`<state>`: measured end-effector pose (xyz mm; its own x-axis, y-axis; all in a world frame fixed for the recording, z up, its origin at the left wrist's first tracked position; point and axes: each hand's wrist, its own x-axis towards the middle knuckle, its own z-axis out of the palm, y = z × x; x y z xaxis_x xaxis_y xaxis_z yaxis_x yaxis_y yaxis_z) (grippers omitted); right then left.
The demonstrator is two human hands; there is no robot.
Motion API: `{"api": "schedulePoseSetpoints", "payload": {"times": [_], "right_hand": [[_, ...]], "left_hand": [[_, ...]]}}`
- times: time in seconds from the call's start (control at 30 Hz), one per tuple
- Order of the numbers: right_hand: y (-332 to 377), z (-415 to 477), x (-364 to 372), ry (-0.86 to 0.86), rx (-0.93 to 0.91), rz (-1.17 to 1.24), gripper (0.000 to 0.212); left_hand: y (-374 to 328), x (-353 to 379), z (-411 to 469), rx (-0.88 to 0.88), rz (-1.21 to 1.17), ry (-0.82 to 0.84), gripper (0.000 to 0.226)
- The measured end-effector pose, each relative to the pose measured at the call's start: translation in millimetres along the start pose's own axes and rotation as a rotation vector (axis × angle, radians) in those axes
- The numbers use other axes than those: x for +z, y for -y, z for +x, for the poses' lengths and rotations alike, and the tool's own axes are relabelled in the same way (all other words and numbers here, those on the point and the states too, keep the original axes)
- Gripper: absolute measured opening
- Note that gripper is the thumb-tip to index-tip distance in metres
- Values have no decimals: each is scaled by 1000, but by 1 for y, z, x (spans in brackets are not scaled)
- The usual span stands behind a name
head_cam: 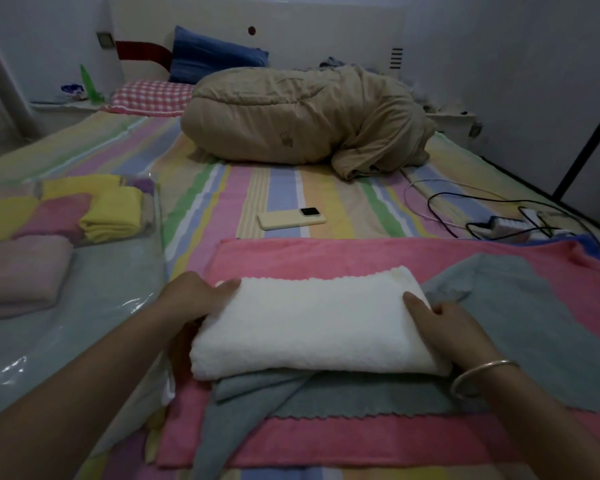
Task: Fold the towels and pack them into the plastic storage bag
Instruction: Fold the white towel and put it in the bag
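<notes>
A folded white towel point(312, 327) lies in front of me on top of a grey towel point(520, 323) and a spread pink towel point(361, 258). My left hand point(191, 299) grips the white towel's left end, thumb on top and fingers tucked under. At the towel's right end, my right hand point(444, 327) holds it the same way, a bangle on that wrist. To the left lies the clear plastic storage bag point(111, 292), holding folded yellow towels point(113, 213) and pink towels point(21, 271).
All lies on a bed with a striped sheet point(284, 188). A phone point(291, 218) rests beyond the pink towel. A power strip with cables point(506, 225) sits at the right. A bundled tan quilt point(302, 116) and pillows fill the far end.
</notes>
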<state>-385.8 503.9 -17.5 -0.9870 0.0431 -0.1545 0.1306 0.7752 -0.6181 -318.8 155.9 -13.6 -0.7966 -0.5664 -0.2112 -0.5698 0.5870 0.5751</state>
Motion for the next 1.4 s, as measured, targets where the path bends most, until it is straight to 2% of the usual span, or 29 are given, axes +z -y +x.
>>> {"api": "schedulePoseSetpoints", "payload": {"times": [0.07, 0.1, 0.17, 0.23, 0.3, 0.37, 0.43, 0.5, 0.57, 0.6, 0.63, 0.7, 0.73, 0.77, 0.8, 0.83, 0.93, 0.97, 1.03, 1.07, 1.13, 1.17, 1.23, 1.3, 1.4], "right_hand": [[3, -5, -2, 50, 38, 34, 63], [3, -8, -2, 60, 45, 65, 60], [5, -16, -5, 71, 44, 153, 47], [6, -21, -7, 62, 42, 227, 37], [8, -25, -7, 67, 89, 322, 32], [11, -31, -7, 73, 206, 514, 31], [14, -39, -7, 111, 336, 820, 30], [19, -50, -8, 160, 389, 1176, 17], [14, -59, -2, 171, 313, 1447, 15], [9, -62, 6, 162, 225, 1474, 29], [2, -63, 15, 166, 188, 1533, 53], [-5, -68, 31, 150, 179, 1695, 98], [-1, -75, 36, 124, 168, 1753, 103], [5, -86, 41, 151, 98, 1781, 86], [12, -93, 43, 171, 87, 1886, 59], [19, -98, 44, 171, 96, 1902, 40], [46, -103, 47, -88, 51, 1615, 35], [55, -103, 46, -165, -12, 1486, 34], [76, -108, 45, -296, -202, 1167, 34], [89, -111, 46, -335, -318, 1017, 36], [114, -120, 60, -351, -535, 710, 46], [125, -124, 72, -366, -629, 538, 51], [136, -130, 103, -349, -782, 187, 61], [133, -130, 134, -312, -880, -140, 60], [121, -132, 157, -233, -947, -312, 53]], "left_hand": [[-2, -2, -7, 0, 60, 26, 57], [-3, -1, -12, 48, 159, -34, 63], [-9, 5, -27, 222, 267, -228, 64], [-28, 13, -51, 444, 154, -334, 50], [-50, 26, -72, 613, 76, -284, 45], [-66, 47, -87, 685, 197, -158, 50], [-71, 72, -93, 668, 378, -28, 57], [-63, 95, -94, 642, 458, 12, 75], [-51, 113, -96, 635, 449, -44, 99], [-47, 119, -97, 623, 432, -76, 99], [-45, 122, -98, 609, 407, -89, 93], [-44, 126, -100, 609, 376, -68, 77], [-43, 129, -98, 629, 379, -89, 73], [-42, 129, -96, 635, 380, -85, 71], [-41, 130, -95, 636, 373, -64, 71], [-41, 128, -97, 636, 371, -41, 72], [-45, 114, -98, 669, 324, -31, 84], [-46, 106, -94, 663, 210, -5, 79], [-46, 79, -88, 552, -273, 110, 47], [-43, 63, -87, 454, -540, 95, 34], [-28, 34, -81, 192, -941, 58, 29], [-20, 20, -80, 78, -1060, 67, 26], [-5, 1, -80, -48, -1090, 79, 23], [6, -12, -80, -65, -1066, 64, 22], [17, -15, -78, -24, -984, 81, 19]]}}
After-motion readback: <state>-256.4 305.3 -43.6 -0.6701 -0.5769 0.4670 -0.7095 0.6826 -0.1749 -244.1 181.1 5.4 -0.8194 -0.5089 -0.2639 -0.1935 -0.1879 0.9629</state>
